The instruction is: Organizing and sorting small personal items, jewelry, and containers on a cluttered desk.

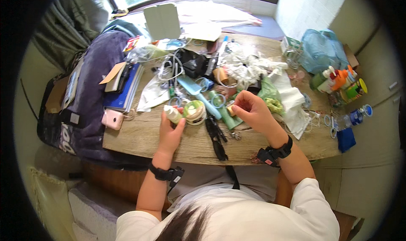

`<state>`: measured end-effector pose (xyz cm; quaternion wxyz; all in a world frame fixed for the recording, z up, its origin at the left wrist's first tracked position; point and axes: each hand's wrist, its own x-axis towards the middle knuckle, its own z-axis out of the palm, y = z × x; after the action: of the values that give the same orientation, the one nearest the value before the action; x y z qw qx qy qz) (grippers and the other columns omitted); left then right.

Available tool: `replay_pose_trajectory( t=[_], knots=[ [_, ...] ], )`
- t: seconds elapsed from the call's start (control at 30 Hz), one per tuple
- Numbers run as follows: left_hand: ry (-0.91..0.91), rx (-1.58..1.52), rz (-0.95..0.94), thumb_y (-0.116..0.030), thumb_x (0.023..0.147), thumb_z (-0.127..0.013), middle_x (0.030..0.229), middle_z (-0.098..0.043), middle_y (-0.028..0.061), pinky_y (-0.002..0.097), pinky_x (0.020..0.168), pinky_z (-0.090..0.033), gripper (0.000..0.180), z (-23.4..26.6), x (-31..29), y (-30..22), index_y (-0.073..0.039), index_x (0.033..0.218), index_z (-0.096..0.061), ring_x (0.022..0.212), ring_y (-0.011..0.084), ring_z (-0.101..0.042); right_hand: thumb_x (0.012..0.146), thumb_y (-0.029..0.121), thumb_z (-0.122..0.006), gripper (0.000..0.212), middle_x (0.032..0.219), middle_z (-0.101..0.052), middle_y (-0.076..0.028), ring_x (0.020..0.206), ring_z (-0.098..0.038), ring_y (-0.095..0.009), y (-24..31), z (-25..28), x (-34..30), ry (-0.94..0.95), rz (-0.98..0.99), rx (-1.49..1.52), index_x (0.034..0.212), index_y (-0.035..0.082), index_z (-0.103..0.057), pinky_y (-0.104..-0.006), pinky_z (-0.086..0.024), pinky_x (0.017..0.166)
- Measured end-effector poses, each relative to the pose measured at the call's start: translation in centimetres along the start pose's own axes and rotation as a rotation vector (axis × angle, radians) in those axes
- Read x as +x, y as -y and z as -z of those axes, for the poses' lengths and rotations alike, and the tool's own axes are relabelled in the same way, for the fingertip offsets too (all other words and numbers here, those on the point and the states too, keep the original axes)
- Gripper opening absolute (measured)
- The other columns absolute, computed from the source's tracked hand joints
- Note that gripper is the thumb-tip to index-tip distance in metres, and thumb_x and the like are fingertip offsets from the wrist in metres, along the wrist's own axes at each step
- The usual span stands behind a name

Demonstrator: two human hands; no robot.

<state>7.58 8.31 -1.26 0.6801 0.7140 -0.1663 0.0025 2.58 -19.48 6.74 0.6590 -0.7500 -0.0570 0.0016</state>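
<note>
My left hand [169, 133] is wrapped around a small white bottle [172, 114], which stands tilted above the near part of the table. Just right of it lies a round roll of tape with a green edge [195, 110], with pale cord [195, 121] around its lower side. My right hand [253, 112] is raised, its thumb and fingers pressed together. Beside its thumb is a small tan piece [231, 110]; whether the fingers grip it I cannot tell. Below that hand lies a green tube-shaped thing [228, 119]. A light blue comb [190, 87] and a black strappy bundle [216, 137] lie between my hands.
Cables, a black bag [192, 62] and crumpled white tissue [247, 72] crowd the table's middle. Blue notebooks [120, 91] and a pink device [112, 119] are on the left. Colourful bottles [332, 80], a clear bottle [353, 117] and scissors [332, 127] are along the right edge.
</note>
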Motion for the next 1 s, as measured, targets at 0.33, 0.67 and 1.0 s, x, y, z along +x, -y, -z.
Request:
replay_pose_trajectory(
  t=[0.33,0.67,1.0],
  knots=[
    [0.012,0.035,-0.018,-0.002,0.088,-0.058,0.116,-0.056,0.0095,0.0301,0.095,-0.042,0.04,0.1,-0.1,-0.6,-0.003,0.125,-0.041,0.108,0.0171,-0.054,0.088,0.01,-0.063,0.012,0.077,-0.05,0.005,0.067,-0.045,-0.001,-3.7,-3.4,2.5,0.034,0.014,0.277,0.087,0.005,-0.053,-0.0174,-0.037,0.059],
    [-0.006,-0.019,-0.098,-0.009,0.09,-0.058,0.109,-0.056,0.0073,0.0304,0.092,-0.043,0.037,0.2,-0.4,-0.5,-0.003,0.122,-0.04,0.101,0.015,-0.054,0.088,0.009,-0.062,0.01,0.076,-0.053,0.003,0.063,-0.047,-0.002,-4.2,-2.8,2.2,-0.068,-0.02,0.161,0.092,0.004,-0.055,-0.0175,-0.039,0.055],
    [0.117,0.207,-0.231,-0.014,0.087,-0.066,0.1,-0.062,0.0083,0.0326,0.085,-0.047,0.041,0.1,-1.5,-1.4,-0.003,0.119,-0.043,0.093,0.0169,-0.059,0.086,0.009,-0.062,0.01,0.075,-0.054,0.003,0.063,-0.049,-0.003,-4.8,-2.7,2.2,-0.113,0.025,0.097,0.092,0.004,-0.056,-0.0187,-0.04,0.054]
  ],
)
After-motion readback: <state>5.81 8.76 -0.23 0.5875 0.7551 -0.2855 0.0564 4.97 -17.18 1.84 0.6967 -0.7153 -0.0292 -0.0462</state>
